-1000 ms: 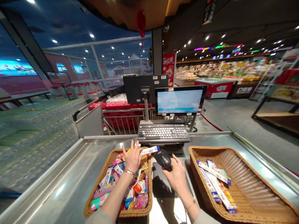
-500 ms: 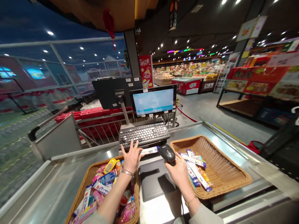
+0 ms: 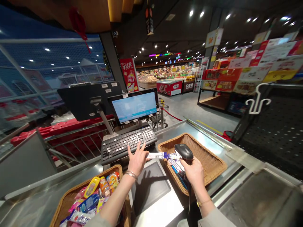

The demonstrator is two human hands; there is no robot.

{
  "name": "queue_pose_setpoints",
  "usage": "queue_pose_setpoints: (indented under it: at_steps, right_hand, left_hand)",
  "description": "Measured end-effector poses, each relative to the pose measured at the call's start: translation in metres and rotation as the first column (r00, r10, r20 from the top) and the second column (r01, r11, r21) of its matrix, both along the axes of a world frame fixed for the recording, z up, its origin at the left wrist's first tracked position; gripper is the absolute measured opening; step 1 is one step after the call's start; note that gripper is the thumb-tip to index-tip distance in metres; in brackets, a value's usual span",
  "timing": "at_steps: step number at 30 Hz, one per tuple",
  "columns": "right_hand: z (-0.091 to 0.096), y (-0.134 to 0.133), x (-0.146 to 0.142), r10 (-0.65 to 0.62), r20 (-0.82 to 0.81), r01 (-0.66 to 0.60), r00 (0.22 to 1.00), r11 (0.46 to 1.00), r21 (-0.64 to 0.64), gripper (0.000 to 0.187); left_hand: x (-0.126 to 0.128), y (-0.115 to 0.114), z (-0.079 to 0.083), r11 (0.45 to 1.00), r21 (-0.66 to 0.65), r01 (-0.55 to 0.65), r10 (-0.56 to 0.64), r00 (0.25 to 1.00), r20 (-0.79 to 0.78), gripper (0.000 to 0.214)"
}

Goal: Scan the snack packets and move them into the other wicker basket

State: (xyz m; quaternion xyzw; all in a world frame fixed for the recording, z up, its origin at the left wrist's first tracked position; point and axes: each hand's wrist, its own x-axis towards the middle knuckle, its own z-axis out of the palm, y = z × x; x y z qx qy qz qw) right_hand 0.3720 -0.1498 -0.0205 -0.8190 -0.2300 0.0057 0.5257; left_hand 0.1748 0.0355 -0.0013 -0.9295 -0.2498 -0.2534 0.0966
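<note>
My left hand (image 3: 137, 160) pinches one end of a slim white and purple snack stick (image 3: 156, 155), just in front of the keyboard (image 3: 129, 141). The stick's far end reaches over the rim of the right wicker basket (image 3: 217, 168). A black handheld barcode scanner (image 3: 184, 151) is gripped in my right hand (image 3: 195, 172), above that same basket. Several similar sticks (image 3: 175, 164) lie inside it, partly covered by the scanner and hand. Below my left forearm, the left wicker basket (image 3: 62, 199) is full of colourful packaged sweets (image 3: 88, 201).
A lit monitor (image 3: 135, 106) stands behind the keyboard, with a second black screen (image 3: 82, 101) seen from its back. Between the baskets lies a dark grey pad (image 3: 151, 186) on the metal counter (image 3: 175, 128). A white hook (image 3: 258, 99) hangs at right.
My view has turned right. The snack stick has moved with my left hand toward the right basket, and the scanner now sits over that basket instead of beside it.
</note>
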Motion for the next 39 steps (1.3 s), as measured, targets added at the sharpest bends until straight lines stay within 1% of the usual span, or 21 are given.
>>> queue_pose_setpoints:
  at_steps: [3,7,10,12,14,17,21,24,31,39]
  right_hand:
    - [-0.001,-0.012,0.012,-0.014,-0.047,0.013,0.999,0.999,-0.03,0.037]
    - [-0.003,-0.026,0.027,-0.093,-0.09,0.088,0.992,0.994,-0.058,0.042]
    - [-0.004,-0.034,0.037,-0.151,-0.111,0.143,0.982,0.987,-0.074,0.045]
    - [-0.005,-0.039,0.042,-0.177,-0.12,0.169,0.977,0.982,-0.081,0.047]
    - [-0.005,-0.043,0.045,-0.2,-0.127,0.189,0.972,0.978,-0.09,0.048]
    - [-0.004,-0.048,0.048,-0.223,-0.14,0.209,0.965,0.972,-0.105,0.046]
    - [-0.001,-0.044,0.046,-0.219,-0.149,0.202,0.964,0.972,-0.119,0.043]
    - [0.005,-0.033,0.039,-0.18,-0.154,0.164,0.972,0.98,-0.116,0.042]
    - [0.017,0.001,0.012,0.0,-0.131,-0.007,0.991,0.999,-0.048,0.041]
    - [0.014,0.034,-0.022,0.196,-0.117,-0.2,0.974,0.98,-0.022,0.043]
  left_hand:
    - [0.016,-0.001,0.001,0.998,0.006,0.066,-0.066,0.998,-0.017,0.009]
    - [0.042,0.001,0.0,0.983,0.038,0.179,-0.178,0.984,-0.034,0.013]
    - [0.067,-0.002,-0.001,0.968,0.08,0.239,-0.236,0.971,-0.042,0.024]
    - [0.083,-0.006,-0.002,0.968,0.112,0.225,-0.22,0.974,-0.054,0.038]
    - [0.094,-0.01,-0.002,0.975,0.117,0.19,-0.183,0.98,-0.072,0.047]
    - [0.097,-0.014,-0.003,0.985,0.064,0.161,-0.155,0.984,-0.092,0.049]
    - [0.08,-0.013,-0.005,0.99,-0.02,0.143,-0.144,0.986,-0.083,0.047]
    - [0.06,-0.011,-0.007,0.993,-0.035,0.109,-0.111,0.992,-0.067,0.049]
    - [0.01,-0.009,-0.01,0.999,-0.053,-0.01,0.008,0.999,-0.051,0.048]
    - [-0.048,-0.012,-0.012,0.979,-0.104,-0.176,0.172,0.984,-0.047,0.049]
